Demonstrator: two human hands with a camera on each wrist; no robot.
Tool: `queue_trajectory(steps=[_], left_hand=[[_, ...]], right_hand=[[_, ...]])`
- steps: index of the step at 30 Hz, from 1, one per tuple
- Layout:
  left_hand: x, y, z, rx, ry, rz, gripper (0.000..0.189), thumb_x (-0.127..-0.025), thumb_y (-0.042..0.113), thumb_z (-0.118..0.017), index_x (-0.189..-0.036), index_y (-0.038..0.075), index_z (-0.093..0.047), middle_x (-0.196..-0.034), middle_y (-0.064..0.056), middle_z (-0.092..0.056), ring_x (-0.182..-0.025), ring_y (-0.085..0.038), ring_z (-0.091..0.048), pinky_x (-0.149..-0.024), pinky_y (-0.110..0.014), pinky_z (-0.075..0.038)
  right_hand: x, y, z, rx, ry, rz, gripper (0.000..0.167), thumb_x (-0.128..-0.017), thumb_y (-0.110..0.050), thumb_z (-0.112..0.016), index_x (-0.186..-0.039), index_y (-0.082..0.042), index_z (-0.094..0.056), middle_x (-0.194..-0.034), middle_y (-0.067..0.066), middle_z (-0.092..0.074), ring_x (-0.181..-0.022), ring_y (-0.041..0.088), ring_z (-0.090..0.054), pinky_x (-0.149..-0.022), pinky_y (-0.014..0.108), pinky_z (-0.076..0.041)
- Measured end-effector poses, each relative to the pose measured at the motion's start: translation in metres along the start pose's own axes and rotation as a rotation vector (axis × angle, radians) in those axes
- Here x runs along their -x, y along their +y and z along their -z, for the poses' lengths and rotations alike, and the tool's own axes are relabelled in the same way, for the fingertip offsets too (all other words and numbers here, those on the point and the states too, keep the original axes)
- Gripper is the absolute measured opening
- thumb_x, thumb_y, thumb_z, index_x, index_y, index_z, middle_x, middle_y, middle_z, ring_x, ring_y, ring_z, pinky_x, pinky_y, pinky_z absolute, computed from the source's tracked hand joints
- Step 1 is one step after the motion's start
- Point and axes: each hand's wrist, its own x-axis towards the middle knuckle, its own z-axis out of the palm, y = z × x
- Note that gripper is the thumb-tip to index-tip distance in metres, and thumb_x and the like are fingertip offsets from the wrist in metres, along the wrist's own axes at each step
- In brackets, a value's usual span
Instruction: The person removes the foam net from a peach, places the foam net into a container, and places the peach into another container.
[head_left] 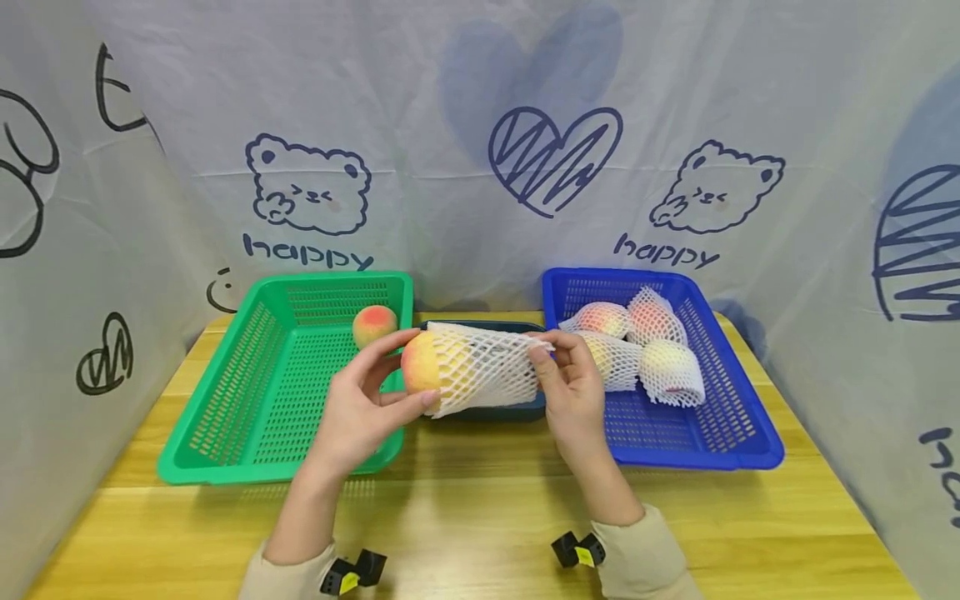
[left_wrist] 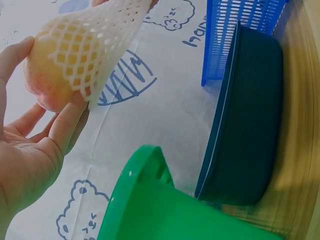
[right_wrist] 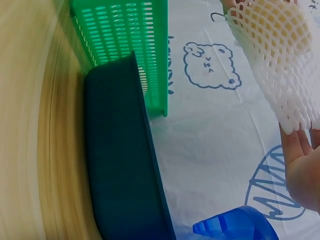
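A peach (head_left: 420,363) with yellow and red skin sits partly inside a white foam net sleeve (head_left: 491,371), its left end bare. My left hand (head_left: 360,400) grips the peach, thumb below and fingers above, at the sleeve's mouth. With thumb and fingers my right hand (head_left: 573,387) pinches the sleeve's other end. In the left wrist view the net (left_wrist: 82,55) covers the peach's right side and stretches away from it. Both hands are raised in front of a dark teal bin (head_left: 480,412), which the sleeve partly hides.
At left stands a green basket (head_left: 217,400) holding one bare peach (head_left: 374,326). A blue basket (head_left: 697,460) at right holds several peaches in foam nets (head_left: 671,371). Both rest on a wooden table (head_left: 480,517), with a printed white cloth (head_left: 450,242) behind.
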Motion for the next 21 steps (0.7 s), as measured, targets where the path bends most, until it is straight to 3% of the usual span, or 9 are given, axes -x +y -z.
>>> queue_trajectory(steps=[7,13,17,21], left_hand=[[0.002,0.003,0.008,-0.020,0.050,-0.015,0.073,-0.082,-0.014,-0.080,-0.147,0.001,-0.051,-0.146,-0.011,-0.052,-0.124,-0.020,-0.062,-0.083,-0.037,-0.062],[0.001,0.008,0.024,-0.061,0.068,-0.038,0.071,-0.083,-0.013,-0.079,-0.146,-0.001,-0.050,-0.150,-0.009,-0.050,-0.124,-0.021,-0.061,-0.084,-0.035,-0.061],[-0.004,0.018,0.040,-0.151,0.065,-0.036,0.070,-0.085,-0.008,-0.080,-0.148,0.001,-0.050,-0.150,-0.010,-0.048,-0.123,-0.019,-0.061,-0.084,-0.033,-0.061],[-0.011,0.026,0.057,-0.317,0.061,-0.010,0.071,-0.085,-0.002,-0.083,-0.149,0.005,-0.053,-0.142,-0.008,-0.048,-0.119,-0.019,-0.059,-0.082,-0.027,-0.060]], right_hand=[[-0.006,-0.003,0.006,0.031,0.031,-0.022,0.019,-0.096,0.008,-0.067,-0.112,-0.001,-0.063,-0.108,-0.003,-0.072,-0.100,0.009,-0.068,-0.087,0.020,-0.055],[-0.023,-0.017,0.014,0.157,-0.020,-0.104,0.025,-0.094,0.012,-0.065,-0.117,0.006,-0.060,-0.110,0.002,-0.069,-0.092,0.014,-0.070,-0.080,0.020,-0.056],[-0.043,-0.026,0.018,0.312,-0.101,-0.155,0.027,-0.096,0.006,-0.066,-0.122,0.006,-0.058,-0.116,0.011,-0.066,-0.095,0.015,-0.071,-0.080,0.020,-0.056],[-0.065,-0.029,0.018,0.461,-0.163,-0.226,0.029,-0.096,-0.001,-0.067,-0.124,0.003,-0.060,-0.122,0.016,-0.066,-0.096,0.016,-0.069,-0.079,0.019,-0.054]])
